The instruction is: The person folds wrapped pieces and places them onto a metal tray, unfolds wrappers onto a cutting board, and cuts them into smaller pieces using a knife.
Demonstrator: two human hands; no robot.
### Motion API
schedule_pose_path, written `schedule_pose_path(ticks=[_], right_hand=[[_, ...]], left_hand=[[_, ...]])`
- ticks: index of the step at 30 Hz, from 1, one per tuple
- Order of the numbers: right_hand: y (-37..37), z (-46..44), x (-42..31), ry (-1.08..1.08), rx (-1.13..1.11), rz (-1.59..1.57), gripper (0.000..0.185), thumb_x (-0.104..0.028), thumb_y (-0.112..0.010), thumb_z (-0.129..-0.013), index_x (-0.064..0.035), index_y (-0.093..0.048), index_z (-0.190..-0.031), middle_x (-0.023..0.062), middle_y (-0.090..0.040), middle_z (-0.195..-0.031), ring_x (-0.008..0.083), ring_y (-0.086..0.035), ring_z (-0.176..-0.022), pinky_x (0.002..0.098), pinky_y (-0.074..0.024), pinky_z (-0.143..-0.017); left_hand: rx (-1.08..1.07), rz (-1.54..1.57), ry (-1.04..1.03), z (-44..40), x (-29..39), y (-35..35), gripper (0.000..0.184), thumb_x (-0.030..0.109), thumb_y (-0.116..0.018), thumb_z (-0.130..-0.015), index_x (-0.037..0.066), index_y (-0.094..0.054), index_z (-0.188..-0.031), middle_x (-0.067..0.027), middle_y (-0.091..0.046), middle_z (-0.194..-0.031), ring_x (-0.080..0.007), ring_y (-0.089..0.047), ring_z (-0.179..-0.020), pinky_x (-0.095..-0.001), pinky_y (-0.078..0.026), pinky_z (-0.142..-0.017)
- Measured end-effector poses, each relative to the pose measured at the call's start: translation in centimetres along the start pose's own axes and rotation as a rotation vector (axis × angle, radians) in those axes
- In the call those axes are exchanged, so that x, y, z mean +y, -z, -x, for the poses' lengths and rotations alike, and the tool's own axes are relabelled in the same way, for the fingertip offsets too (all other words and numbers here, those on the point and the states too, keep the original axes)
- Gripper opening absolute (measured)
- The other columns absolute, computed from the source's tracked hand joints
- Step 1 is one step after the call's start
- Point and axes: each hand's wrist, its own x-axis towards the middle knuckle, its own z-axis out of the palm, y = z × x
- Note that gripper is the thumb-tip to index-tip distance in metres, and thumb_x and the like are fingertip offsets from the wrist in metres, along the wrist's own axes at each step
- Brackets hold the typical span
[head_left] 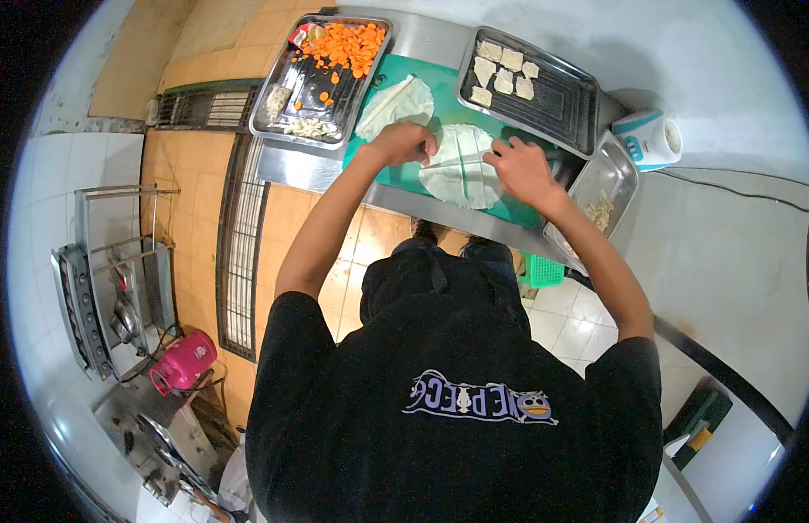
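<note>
One tray of carrot slices stands along the left edge of the green board on the counter; just inside that edge lies a creased sheet of dough. Next, the left hand curls its fingers at the left side of the cut sheet, which lies mid-board and reaches the near edge; whether they pinch dough I cannot tell. The cut sheet looks light, limp and easily torn, perhaps a little tacky, so a piece is best taken by its cut edge with its length supported. At its right side the right hand bends its fingers inward, any grip hidden; a dark tray overlaps the board's far right corner
</note>
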Motion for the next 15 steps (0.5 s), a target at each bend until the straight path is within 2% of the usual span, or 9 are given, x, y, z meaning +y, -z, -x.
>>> schedule_pose_path(ticks=[7, 15], right_hand=[[-0.1, -0.2, -0.4, 0.004, 0.010, 0.017, 0.032, -0.011, -0.077, -0.074, -0.0154, -0.075, -0.106, 0.0051, -0.067, -0.103, 0.0290, -0.069, -0.098, 0.0428, -0.0606, -0.072], [-0.6, 0.5, 0.8, -0.021, 0.035, 0.003, 0.027, -0.008, -0.072, -0.078, -0.0157, -0.074, -0.104, 0.0058, -0.068, -0.104, 0.0297, -0.070, -0.096, 0.0427, -0.0612, -0.069]], left_hand=[[0.011, -0.006, -0.014, -0.2, -0.1, -0.2, 0.022, 0.013, -0.086, -0.078, 0.012, -0.076, -0.097, -0.0038, -0.077, -0.098, -0.0270, -0.073, -0.098, -0.0420, -0.056, -0.084], [0.016, 0.012, 0.000, 0.1, -0.1, -0.2, 0.022, 0.014, -0.086, -0.079, 0.012, -0.075, -0.098, -0.0035, -0.077, -0.098, -0.0271, -0.073, -0.098, -0.0423, -0.056, -0.084]])
